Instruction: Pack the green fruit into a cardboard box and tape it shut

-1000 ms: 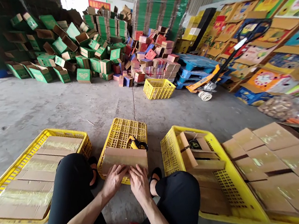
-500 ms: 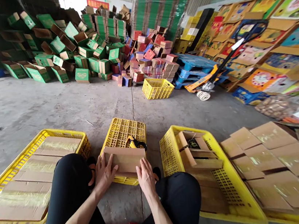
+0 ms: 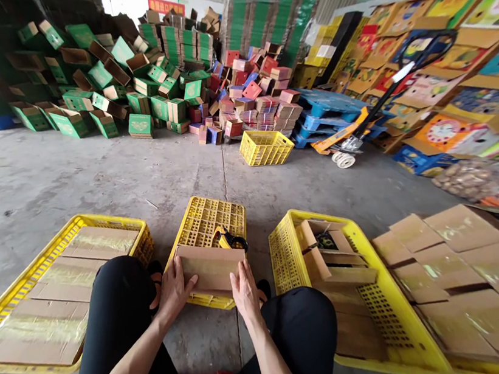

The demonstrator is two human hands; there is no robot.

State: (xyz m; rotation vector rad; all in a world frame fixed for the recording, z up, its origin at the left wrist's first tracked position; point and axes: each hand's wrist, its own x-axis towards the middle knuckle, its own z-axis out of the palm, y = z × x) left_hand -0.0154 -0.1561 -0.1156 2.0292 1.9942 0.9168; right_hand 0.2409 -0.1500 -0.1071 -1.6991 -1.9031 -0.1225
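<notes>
Two hands hold one brown cardboard box (image 3: 212, 268) by its ends on top of an upturned yellow crate (image 3: 208, 220) between the person's knees. The left hand (image 3: 174, 288) cups the box's left end, fingers together along the near face and thumb up on the side. The right hand (image 3: 244, 287) lies against the right end, fingers together and extended along the cardboard. A yellow and black tape dispenser (image 3: 230, 238) rests on the crate just behind the box, touching its far edge.

Four yellow crates show in all. The wide left crate (image 3: 23, 281) holds flat brown cardboard sheets (image 3: 61, 291) laid in overlapping rows, shiny tape across them. The right crate (image 3: 383, 292) holds folded brown boxes (image 3: 325, 253), one with its flaps open; how many lie under it I cannot tell. A fourth, far crate (image 3: 265, 147) stands on the concrete floor (image 3: 69, 180), contents not discernible.

Beside the right crate a spread of flattened cartons (image 3: 462, 269) lies on the floor. Farther off, heaps of green boxes (image 3: 125, 80) and red boxes (image 3: 251, 98) are too many to count, and one pallet jack (image 3: 361, 129) sits by blue pallets (image 3: 326, 106).
</notes>
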